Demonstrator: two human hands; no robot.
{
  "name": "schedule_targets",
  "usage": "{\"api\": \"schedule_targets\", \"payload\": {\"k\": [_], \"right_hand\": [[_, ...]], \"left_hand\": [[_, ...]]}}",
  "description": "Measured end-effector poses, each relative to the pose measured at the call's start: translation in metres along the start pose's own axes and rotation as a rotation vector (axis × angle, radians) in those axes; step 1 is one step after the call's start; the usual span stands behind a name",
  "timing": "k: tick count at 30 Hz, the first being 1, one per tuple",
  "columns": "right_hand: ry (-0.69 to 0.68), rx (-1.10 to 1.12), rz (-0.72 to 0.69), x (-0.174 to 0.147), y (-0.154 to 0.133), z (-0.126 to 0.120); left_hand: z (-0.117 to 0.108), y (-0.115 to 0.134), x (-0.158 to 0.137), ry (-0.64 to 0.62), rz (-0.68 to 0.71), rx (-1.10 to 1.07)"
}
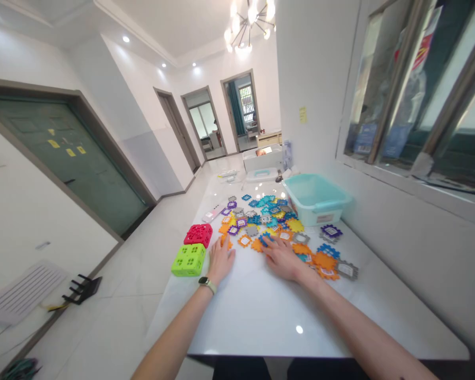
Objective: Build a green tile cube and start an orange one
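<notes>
My left hand (220,259), with a watch on its wrist, lies low over the table with fingers stretched forward and thumb apart. Its fingertips touch an orange gear-edged plastic tile (227,243). Over the near edge of the tile pile, my right hand (282,257) has its fingers bent onto a blue gear-edged tile (265,238); an orange tile (257,245) lies just beneath and beside it. Between the hands sits another orange tile (244,240) with a white label. Beside my left hand stand a lime green box (188,260) and a red box (198,235) built of panels.
Many loose tiles in purple, grey, yellow, blue and orange spread across the white table (241,316). A turquoise tub (319,203) stands at the right by the wall. A phone (212,213) lies near the left edge; a white lidded box (262,173) is farther back.
</notes>
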State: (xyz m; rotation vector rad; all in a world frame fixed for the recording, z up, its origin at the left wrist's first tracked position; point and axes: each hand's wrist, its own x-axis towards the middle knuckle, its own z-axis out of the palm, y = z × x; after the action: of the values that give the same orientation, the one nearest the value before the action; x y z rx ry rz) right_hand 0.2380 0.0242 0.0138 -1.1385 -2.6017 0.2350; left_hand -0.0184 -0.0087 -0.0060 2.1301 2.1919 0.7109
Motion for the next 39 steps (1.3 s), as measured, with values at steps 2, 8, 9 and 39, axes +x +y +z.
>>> {"api": "schedule_targets", "payload": {"k": [2, 8, 9, 39], "right_hand": [[0.006, -0.047, 0.033, 0.001, 0.0, 0.0], [0.098, -0.073, 0.165, 0.004, 0.008, -0.003], [0.099, -0.058, 0.163, 0.004, 0.009, -0.002], [0.096, -0.055, 0.013, 0.021, 0.004, -0.005]], "left_hand": [[0.002, -0.003, 0.004, 0.026, 0.051, -0.039], [-0.005, 0.0, -0.007, -0.046, 0.213, -0.189], [-0.006, 0.0, -0.006, -0.062, 0.233, -0.229], [-0.029, 0.008, -0.01, -0.344, 0.435, -0.523]]}}
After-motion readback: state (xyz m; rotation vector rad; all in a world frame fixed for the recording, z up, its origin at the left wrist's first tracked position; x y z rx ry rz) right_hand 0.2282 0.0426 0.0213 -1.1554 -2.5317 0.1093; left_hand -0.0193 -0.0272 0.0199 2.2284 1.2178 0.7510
